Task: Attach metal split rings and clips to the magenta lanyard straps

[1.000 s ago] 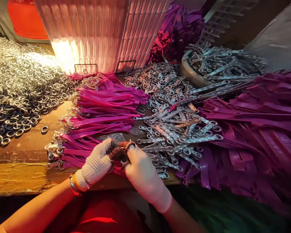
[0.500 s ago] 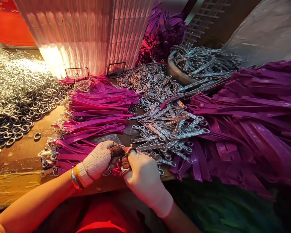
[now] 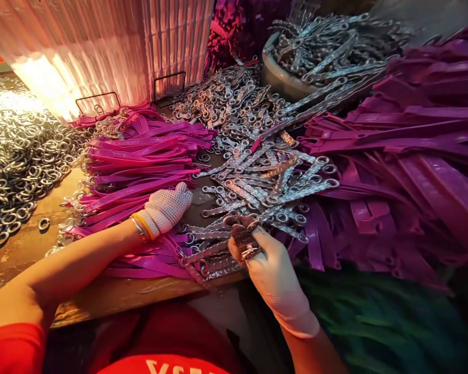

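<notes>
My left hand (image 3: pixel 166 208), in a dotted white glove, is closed above the magenta straps (image 3: pixel 140 166). Its fingertips face away, so whatever they grip, if anything, is hidden. Further right, my right hand (image 3: pixel 275 275) wears a pale glove with dark brown coverings on the fingers. Those fingers are bent and pinched at the ringed end of a twisted metal strip, by the near edge of the loose metal strips (image 3: pixel 257 182). Between the hands, several metal strips (image 3: pixel 210 252) lie along the table edge, their left ends against the straps.
Metal rings (image 3: pixel 27 161) are heaped at the left, with one loose ring (image 3: pixel 44 224) nearby. A bowl (image 3: pixel 281 78) full of metal strips stands at the back. Purple straps (image 3: pixel 413 176) pile up on the right. A translucent corrugated sheet (image 3: pixel 113 47) rises behind.
My hands, together before, have separated: the left moved up onto the magenta straps, the right shifted rightward to the metal strips. The view has tilted down and turned slightly right.
</notes>
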A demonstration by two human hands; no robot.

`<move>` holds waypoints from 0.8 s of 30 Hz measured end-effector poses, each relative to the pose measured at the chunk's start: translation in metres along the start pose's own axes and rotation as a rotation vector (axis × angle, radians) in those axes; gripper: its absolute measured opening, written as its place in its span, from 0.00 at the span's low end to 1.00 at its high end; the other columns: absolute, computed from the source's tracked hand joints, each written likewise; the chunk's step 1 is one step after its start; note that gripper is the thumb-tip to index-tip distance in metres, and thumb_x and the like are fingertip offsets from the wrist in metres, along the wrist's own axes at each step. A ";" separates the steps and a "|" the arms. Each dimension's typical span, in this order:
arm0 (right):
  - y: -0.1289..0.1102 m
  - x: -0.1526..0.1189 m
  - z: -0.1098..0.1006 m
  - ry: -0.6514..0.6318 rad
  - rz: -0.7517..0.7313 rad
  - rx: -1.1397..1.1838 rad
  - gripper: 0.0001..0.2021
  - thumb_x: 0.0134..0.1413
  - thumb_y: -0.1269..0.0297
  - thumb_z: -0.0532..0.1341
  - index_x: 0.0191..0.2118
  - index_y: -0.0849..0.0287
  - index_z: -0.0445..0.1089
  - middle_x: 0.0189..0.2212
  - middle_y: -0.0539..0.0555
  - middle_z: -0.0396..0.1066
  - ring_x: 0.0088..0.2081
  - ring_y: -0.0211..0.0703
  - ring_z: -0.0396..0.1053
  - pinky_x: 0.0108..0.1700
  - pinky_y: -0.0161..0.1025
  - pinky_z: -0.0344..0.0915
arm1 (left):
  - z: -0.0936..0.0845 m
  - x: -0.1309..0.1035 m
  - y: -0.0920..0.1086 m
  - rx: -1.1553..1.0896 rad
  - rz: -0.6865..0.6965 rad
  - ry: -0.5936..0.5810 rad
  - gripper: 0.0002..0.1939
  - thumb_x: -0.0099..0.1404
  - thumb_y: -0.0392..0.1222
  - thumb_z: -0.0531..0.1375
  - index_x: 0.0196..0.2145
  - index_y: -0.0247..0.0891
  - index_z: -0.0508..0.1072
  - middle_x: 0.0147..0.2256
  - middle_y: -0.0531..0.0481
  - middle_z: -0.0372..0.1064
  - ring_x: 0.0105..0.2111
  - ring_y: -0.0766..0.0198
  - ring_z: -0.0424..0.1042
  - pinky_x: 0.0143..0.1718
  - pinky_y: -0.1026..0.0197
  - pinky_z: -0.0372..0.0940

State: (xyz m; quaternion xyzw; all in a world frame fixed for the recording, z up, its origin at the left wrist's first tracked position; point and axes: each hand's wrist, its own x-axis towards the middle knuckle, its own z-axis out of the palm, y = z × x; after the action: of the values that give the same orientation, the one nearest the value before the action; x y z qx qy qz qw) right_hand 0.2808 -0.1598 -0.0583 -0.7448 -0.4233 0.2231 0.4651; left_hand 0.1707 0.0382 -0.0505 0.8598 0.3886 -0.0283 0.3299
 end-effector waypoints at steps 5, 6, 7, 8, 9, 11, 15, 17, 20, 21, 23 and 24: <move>-0.010 0.003 0.008 -0.037 -0.085 -0.059 0.13 0.61 0.62 0.55 0.44 0.55 0.75 0.35 0.54 0.76 0.36 0.46 0.71 0.41 0.41 0.69 | 0.005 -0.007 -0.002 0.244 0.093 0.025 0.13 0.72 0.40 0.52 0.50 0.38 0.70 0.46 0.37 0.67 0.39 0.53 0.74 0.40 0.55 0.62; -0.011 0.003 0.009 -0.035 -0.097 -0.071 0.13 0.61 0.63 0.55 0.44 0.55 0.75 0.35 0.55 0.76 0.36 0.46 0.72 0.42 0.41 0.69 | 0.007 -0.008 -0.004 0.293 0.119 0.019 0.13 0.72 0.40 0.51 0.51 0.40 0.70 0.48 0.36 0.65 0.39 0.53 0.75 0.39 0.55 0.63; -0.012 0.003 0.011 -0.036 -0.106 -0.081 0.13 0.61 0.64 0.54 0.44 0.56 0.75 0.35 0.55 0.76 0.36 0.46 0.72 0.42 0.41 0.69 | 0.008 -0.008 -0.005 0.337 0.141 0.012 0.14 0.72 0.40 0.50 0.51 0.41 0.70 0.50 0.36 0.64 0.38 0.53 0.75 0.39 0.54 0.64; -0.013 0.003 0.013 -0.044 -0.115 -0.088 0.14 0.60 0.65 0.54 0.45 0.56 0.75 0.34 0.55 0.77 0.37 0.46 0.73 0.42 0.42 0.70 | 0.009 -0.007 -0.006 0.370 0.160 0.005 0.15 0.72 0.40 0.49 0.52 0.41 0.70 0.51 0.36 0.64 0.38 0.53 0.75 0.38 0.54 0.64; -0.013 0.003 0.015 -0.054 -0.122 -0.091 0.15 0.59 0.66 0.53 0.46 0.56 0.75 0.35 0.55 0.77 0.37 0.47 0.73 0.43 0.42 0.70 | 0.010 -0.007 -0.008 0.388 0.179 -0.001 0.16 0.72 0.39 0.49 0.52 0.42 0.70 0.52 0.36 0.63 0.37 0.54 0.75 0.37 0.54 0.65; -0.012 0.002 0.020 -0.073 -0.142 -0.089 0.17 0.58 0.69 0.52 0.48 0.57 0.74 0.37 0.56 0.78 0.39 0.47 0.74 0.44 0.43 0.71 | 0.008 -0.005 -0.011 0.375 0.212 0.014 0.16 0.71 0.36 0.50 0.53 0.40 0.70 0.51 0.36 0.64 0.36 0.55 0.75 0.37 0.56 0.65; -0.012 0.003 0.031 -0.087 -0.226 -0.139 0.23 0.51 0.75 0.51 0.50 0.59 0.73 0.42 0.58 0.78 0.45 0.49 0.74 0.48 0.45 0.70 | -0.009 -0.015 -0.016 0.024 0.205 0.057 0.11 0.64 0.32 0.57 0.43 0.36 0.75 0.39 0.41 0.71 0.32 0.61 0.72 0.31 0.64 0.62; -0.015 0.005 0.037 -0.114 -0.268 -0.200 0.23 0.48 0.76 0.50 0.47 0.59 0.74 0.37 0.58 0.77 0.44 0.50 0.74 0.48 0.45 0.70 | -0.020 -0.033 -0.019 -0.261 0.137 0.026 0.05 0.64 0.36 0.59 0.35 0.35 0.75 0.30 0.46 0.71 0.25 0.65 0.67 0.24 0.67 0.58; -0.025 0.011 0.047 -0.161 -0.312 -0.273 0.20 0.48 0.76 0.51 0.44 0.59 0.74 0.31 0.56 0.76 0.38 0.49 0.73 0.43 0.41 0.69 | -0.033 -0.067 -0.024 -0.611 0.012 -0.101 0.12 0.66 0.47 0.58 0.30 0.36 0.72 0.21 0.52 0.65 0.16 0.71 0.56 0.16 0.69 0.49; -0.029 0.013 0.051 -0.171 -0.326 -0.307 0.18 0.48 0.76 0.51 0.42 0.58 0.74 0.31 0.56 0.75 0.36 0.48 0.73 0.41 0.40 0.68 | -0.035 -0.077 -0.025 -0.685 -0.022 -0.149 0.14 0.66 0.50 0.58 0.30 0.36 0.71 0.18 0.54 0.62 0.14 0.72 0.53 0.15 0.69 0.47; -0.037 0.017 0.059 -0.194 -0.358 -0.399 0.16 0.48 0.76 0.52 0.38 0.58 0.73 0.30 0.55 0.75 0.33 0.46 0.71 0.37 0.37 0.65 | -0.035 -0.092 -0.028 -0.781 -0.080 -0.203 0.17 0.67 0.53 0.57 0.29 0.37 0.70 0.16 0.56 0.57 0.12 0.72 0.51 0.13 0.69 0.45; -0.041 0.018 0.062 -0.198 -0.380 -0.455 0.14 0.47 0.76 0.53 0.36 0.58 0.73 0.29 0.55 0.75 0.32 0.45 0.70 0.35 0.37 0.64 | -0.034 -0.097 -0.030 -0.803 -0.101 -0.205 0.18 0.67 0.54 0.56 0.28 0.37 0.69 0.16 0.57 0.56 0.12 0.72 0.50 0.13 0.68 0.45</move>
State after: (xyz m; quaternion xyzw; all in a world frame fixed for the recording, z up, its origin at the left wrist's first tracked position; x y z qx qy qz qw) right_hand 0.2281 -0.1050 -0.0504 -0.7119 -0.6373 0.1035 0.2764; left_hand 0.0755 0.0095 -0.0107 0.6356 0.3756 0.0239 0.6741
